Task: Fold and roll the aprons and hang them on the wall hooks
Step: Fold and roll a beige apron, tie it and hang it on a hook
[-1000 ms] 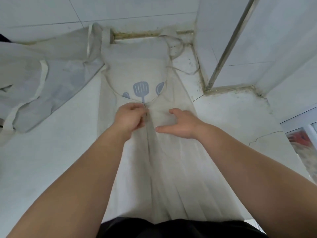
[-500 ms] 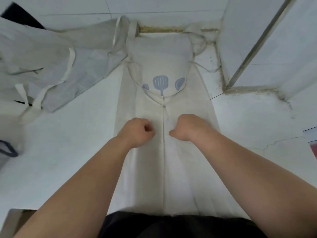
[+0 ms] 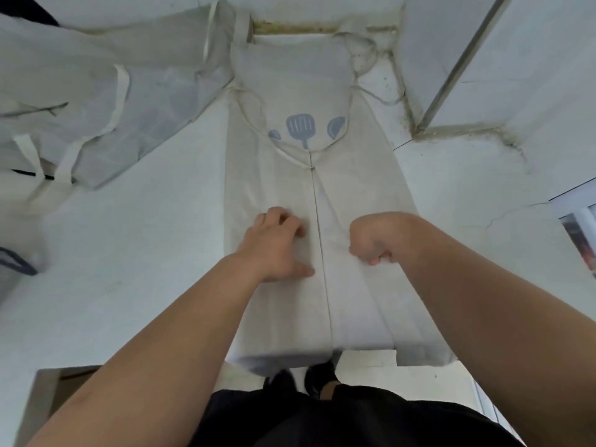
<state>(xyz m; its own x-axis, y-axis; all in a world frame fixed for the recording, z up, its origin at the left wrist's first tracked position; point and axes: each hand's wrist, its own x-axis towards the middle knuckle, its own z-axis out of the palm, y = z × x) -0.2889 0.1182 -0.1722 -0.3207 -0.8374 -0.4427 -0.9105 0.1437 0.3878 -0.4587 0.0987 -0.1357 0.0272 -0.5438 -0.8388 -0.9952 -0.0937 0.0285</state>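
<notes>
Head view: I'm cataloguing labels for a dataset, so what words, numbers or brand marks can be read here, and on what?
No text can be read anywhere in this view.
The apron: only a blue spatula print flanked by two partly hidden blue shapes, no letters.
The coloured item at the right edge: too blurred to tell if it bears any text.

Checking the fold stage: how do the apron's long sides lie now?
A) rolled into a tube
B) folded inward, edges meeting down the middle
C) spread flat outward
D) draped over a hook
B: the side edges of the apron meet in a straight line running between the left hand and right hand.
</notes>
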